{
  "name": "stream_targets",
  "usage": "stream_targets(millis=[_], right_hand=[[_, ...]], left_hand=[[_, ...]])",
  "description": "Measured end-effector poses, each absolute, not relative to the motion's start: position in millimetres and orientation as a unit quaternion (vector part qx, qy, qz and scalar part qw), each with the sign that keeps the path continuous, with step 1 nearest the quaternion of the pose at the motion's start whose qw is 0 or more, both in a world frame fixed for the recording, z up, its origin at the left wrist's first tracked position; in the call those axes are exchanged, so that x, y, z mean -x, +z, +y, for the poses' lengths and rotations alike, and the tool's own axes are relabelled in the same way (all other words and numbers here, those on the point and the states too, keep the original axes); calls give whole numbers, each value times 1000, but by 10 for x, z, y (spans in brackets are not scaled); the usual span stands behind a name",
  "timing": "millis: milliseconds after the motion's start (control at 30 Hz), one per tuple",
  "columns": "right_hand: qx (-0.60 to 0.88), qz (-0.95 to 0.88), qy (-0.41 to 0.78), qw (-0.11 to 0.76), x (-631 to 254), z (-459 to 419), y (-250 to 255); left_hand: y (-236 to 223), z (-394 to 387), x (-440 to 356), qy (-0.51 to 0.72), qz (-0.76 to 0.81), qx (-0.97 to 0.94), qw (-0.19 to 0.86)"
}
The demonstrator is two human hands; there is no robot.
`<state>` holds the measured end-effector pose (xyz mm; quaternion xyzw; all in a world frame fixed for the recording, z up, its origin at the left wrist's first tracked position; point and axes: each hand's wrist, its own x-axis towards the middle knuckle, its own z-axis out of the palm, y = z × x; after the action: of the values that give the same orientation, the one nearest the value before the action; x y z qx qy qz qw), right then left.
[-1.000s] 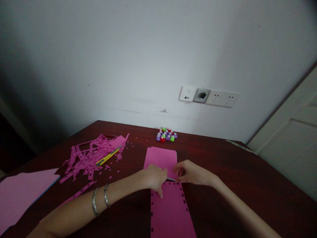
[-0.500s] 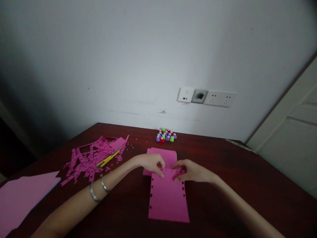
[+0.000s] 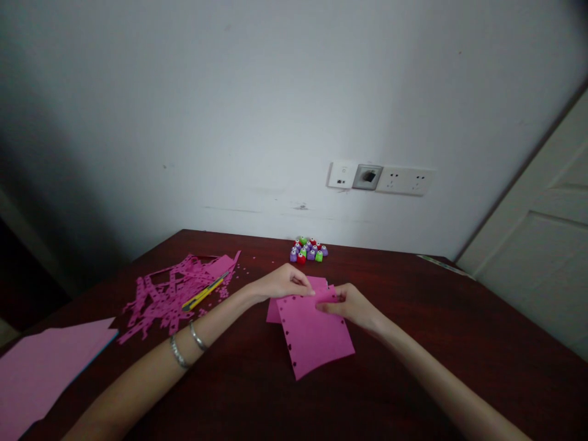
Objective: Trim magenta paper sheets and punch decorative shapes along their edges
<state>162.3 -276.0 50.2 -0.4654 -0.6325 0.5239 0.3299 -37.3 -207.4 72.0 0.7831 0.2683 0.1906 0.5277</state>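
A pink paper sheet [image 3: 312,334] with punched holes along its left edge is lifted slightly and turned clockwise above the dark red table [image 3: 413,343]. My left hand [image 3: 282,283] pinches its far edge, and my right hand [image 3: 349,303] pinches the far right corner. Beneath it lies a stack of plain pink sheets [image 3: 274,310], mostly covered. Two silver bangles sit on my left wrist.
A cluster of small coloured punches [image 3: 309,250] stands near the wall. Pink paper scraps [image 3: 169,291] with a yellow utility knife [image 3: 202,293] lie at the left. A large pink sheet [image 3: 41,367] covers the near left corner. Wall sockets [image 3: 379,179] and a door [image 3: 537,245] are behind.
Both hands have drawn the punched sheet away from me toward the wall, raised it off the table and rotated it clockwise.
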Motion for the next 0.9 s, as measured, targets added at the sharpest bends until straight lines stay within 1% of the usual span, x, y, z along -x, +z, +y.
stream_targets(millis=[133,233,433,533,633,733,900], right_hand=[[469,-631,518,337,-1591,-2805,565],[476,-638,502,338,-1559,-2830,586],[480,-672,459,327,-1510,-2887,626],[472,-672,466,330,-1495,-2905,638],[462,-669,484,323,-1483,-2924,646],[451,-676,490,315,-1473,-2947,668],[441,-693,484,302,-1458,-2993,729]], left_hand=[[680,-2090,357,205,272,-754,562],[688,-2112,361,199,274,-751,567],[757,-2209,298,197,232,-811,499],[804,-2232,290,186,202,-833,481],[837,-2237,298,166,181,-827,505],[841,-2251,296,155,176,-798,555],[809,-2306,262,161,181,-757,607]])
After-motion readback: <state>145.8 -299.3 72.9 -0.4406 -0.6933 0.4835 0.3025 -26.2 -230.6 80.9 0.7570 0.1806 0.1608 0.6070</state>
